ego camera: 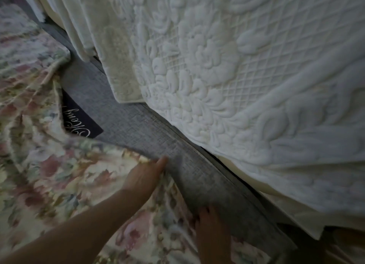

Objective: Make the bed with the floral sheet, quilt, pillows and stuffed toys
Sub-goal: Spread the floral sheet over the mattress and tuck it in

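Observation:
The floral sheet [49, 165] covers the left and lower part of the view, its edge lying along the grey side of the mattress [150, 133]. My left hand [145, 178] rests flat on the sheet at that edge, fingers straight and pointing toward the mattress side. My right hand [212, 230] sits lower, on the sheet's edge against the grey fabric; its fingers are partly hidden and I cannot tell whether they grip. The white embossed quilt [256, 86] hangs over the right and upper part.
A dark label with script lettering [79, 117] shows on the mattress side, partly under the sheet. A cream layer [246, 177] peeks out below the quilt's edge. The scene is dim and the sheet is motion-blurred.

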The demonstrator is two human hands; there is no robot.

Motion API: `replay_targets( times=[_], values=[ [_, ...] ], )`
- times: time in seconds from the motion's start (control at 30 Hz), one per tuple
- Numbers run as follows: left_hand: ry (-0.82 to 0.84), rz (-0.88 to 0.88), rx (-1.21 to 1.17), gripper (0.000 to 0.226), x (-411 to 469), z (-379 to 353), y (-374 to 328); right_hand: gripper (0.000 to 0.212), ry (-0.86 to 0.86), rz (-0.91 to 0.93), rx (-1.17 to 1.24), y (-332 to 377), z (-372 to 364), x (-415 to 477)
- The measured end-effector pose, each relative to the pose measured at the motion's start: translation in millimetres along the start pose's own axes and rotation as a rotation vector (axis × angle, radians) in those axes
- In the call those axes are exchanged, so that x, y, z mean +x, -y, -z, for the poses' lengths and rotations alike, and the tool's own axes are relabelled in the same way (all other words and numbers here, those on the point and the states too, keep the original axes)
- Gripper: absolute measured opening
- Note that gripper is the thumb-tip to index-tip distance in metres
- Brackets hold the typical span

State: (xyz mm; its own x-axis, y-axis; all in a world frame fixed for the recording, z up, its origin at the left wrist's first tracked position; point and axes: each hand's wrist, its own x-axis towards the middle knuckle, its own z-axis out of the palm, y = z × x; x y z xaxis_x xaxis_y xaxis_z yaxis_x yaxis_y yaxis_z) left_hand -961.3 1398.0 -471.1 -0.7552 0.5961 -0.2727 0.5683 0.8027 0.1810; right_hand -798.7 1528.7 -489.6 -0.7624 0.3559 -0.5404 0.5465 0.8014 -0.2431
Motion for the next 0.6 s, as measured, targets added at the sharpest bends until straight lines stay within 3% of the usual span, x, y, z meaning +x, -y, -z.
replay_targets(
  times=[0.1,0.2,0.27,0.43,0.5,0.6],
  values=[
    [-0.198,-0.173,-0.132,0.023,39,7,-22,0.038,-0.113,-0.085,0.170,-21,12,15],
    [-0.169,-0.406,-0.083,0.031,56,-2,-48,0.028,-0.019,-0.062,0.553,-28,24,24],
    [-0.163,-0.495,-0.098,0.027,45,-18,-57,0.023,0.029,-0.013,0.634,-31,24,31],
    [-0.094,-0.313,-0.187,0.031,43,-47,-43,0.022,0.239,-0.047,0.633,-33,22,32],
    [-0.055,-0.346,-0.118,0.045,49,-46,-40,0.029,0.334,-0.015,0.486,-30,30,27],
    [0.021,-0.335,-0.035,0.044,49,-48,-43,0.031,0.469,0.034,0.153,-33,31,11]
  ],
)
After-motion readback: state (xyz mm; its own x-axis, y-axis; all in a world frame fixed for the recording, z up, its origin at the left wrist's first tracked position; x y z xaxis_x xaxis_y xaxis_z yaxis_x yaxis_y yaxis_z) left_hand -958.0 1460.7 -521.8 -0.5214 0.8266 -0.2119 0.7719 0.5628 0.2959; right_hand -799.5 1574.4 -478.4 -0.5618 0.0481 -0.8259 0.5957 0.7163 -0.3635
